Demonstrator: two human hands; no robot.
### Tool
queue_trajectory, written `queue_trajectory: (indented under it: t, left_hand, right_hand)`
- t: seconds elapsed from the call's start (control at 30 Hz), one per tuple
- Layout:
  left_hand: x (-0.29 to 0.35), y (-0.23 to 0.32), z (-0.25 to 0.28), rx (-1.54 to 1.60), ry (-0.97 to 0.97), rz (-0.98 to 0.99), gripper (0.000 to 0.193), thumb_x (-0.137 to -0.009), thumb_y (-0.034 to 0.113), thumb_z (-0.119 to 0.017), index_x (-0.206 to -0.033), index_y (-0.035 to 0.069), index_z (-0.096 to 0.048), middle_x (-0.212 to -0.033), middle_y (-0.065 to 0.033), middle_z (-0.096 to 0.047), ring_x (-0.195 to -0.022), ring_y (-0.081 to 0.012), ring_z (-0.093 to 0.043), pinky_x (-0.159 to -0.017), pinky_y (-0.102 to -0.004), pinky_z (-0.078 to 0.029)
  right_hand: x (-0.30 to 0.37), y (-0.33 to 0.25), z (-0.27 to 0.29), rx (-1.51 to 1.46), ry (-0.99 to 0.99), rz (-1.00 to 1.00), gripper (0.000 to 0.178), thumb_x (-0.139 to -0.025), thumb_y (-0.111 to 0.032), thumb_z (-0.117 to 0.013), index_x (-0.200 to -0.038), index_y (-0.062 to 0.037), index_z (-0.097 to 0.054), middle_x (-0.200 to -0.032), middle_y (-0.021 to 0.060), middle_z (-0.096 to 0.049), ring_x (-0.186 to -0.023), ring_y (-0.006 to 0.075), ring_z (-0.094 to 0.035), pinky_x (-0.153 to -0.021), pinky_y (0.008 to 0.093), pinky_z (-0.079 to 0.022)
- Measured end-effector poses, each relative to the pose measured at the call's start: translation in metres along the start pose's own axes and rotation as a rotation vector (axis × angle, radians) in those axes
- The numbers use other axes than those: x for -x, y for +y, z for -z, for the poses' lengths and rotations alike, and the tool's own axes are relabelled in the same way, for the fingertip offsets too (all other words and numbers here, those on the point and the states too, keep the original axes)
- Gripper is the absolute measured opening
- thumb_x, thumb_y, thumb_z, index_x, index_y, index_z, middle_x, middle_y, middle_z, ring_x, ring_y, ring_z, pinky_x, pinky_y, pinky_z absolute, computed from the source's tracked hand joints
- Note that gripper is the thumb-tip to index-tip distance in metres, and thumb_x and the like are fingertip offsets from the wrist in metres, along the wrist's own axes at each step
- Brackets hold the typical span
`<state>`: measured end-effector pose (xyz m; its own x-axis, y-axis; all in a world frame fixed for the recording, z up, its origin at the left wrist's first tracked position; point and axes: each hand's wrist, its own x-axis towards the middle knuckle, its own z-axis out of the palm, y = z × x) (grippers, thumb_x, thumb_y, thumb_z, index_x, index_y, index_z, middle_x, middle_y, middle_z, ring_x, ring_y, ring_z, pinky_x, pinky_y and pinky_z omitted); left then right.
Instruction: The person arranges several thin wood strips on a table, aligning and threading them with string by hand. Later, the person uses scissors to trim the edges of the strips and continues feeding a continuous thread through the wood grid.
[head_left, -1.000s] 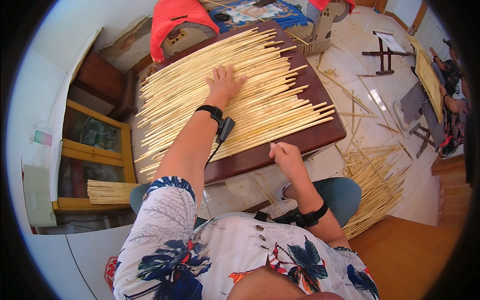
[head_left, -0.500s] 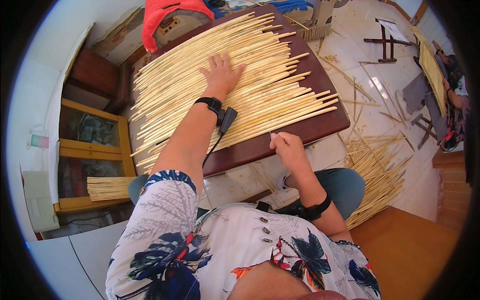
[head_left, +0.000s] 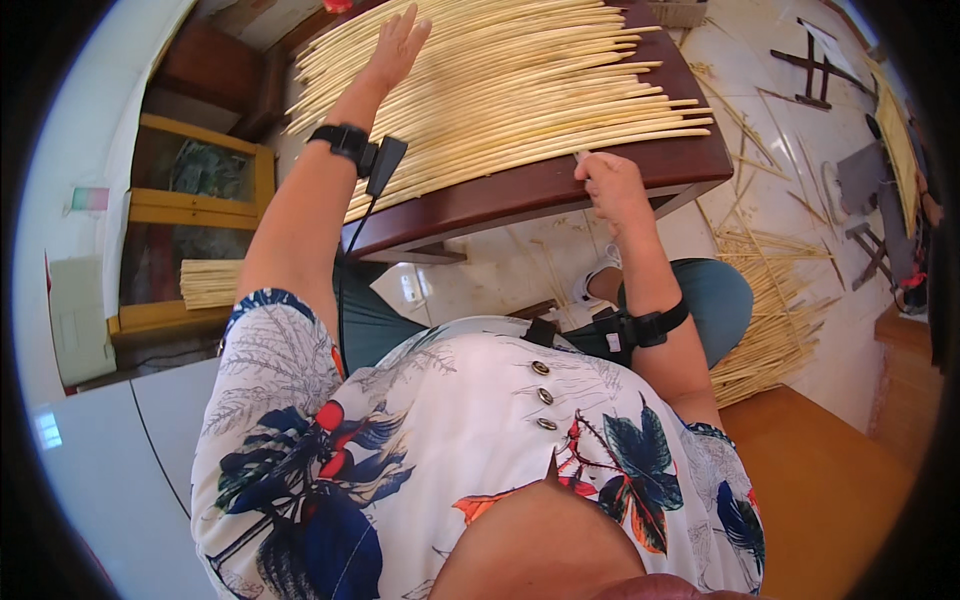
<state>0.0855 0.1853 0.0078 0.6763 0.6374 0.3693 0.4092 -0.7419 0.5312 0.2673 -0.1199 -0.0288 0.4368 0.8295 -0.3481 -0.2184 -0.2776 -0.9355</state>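
The pale sticks (head_left: 500,95) lie side by side across the dark red table (head_left: 690,75). The left hand (head_left: 396,48) is over them, fingers straight and slightly spread; whether it touches is unclear. By the table's front edge, the right hand (head_left: 613,187) pinches a small thin thing (head_left: 580,156). Each stick looks light, stiff and smooth, likely to snap if bent; 2 grips, 1 either side of the middle, should suit.
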Motion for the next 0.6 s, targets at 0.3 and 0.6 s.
queue_trajectory:
  t: [0.3,0.6]
  left_hand:
    - [0.137,0.032,-0.03,-0.488,-0.06,0.214,0.061,-0.091,0.048,-0.038,-0.139,0.013,-0.029,-0.144,-0.0205,-0.024,-0.133,-0.0405,-0.017,-0.104,-0.058,-0.015]
    - [0.145,0.063,-0.043,-0.635,-0.111,0.187,0.064,-0.09,0.052,-0.034,-0.14,0.013,-0.027,-0.145,-0.0174,-0.024,-0.135,-0.0374,-0.015,-0.105,-0.0583,-0.01]
  right_hand:
    - [0.001,-0.001,0.0,0.046,0.014,-0.023,0.03,-0.083,-0.027,-0.057,-0.066,-0.0025,-0.058,-0.056,0.0002,-0.044,-0.045,0.0082,-0.036,-0.041,0.0244,-0.027]
    - [0.005,-0.003,0.0,0.008,0.037,-0.018,0.029,-0.084,-0.026,-0.056,-0.065,-0.0043,-0.056,-0.053,-0.0015,-0.042,-0.043,0.0073,-0.033,-0.039,0.0242,-0.025]
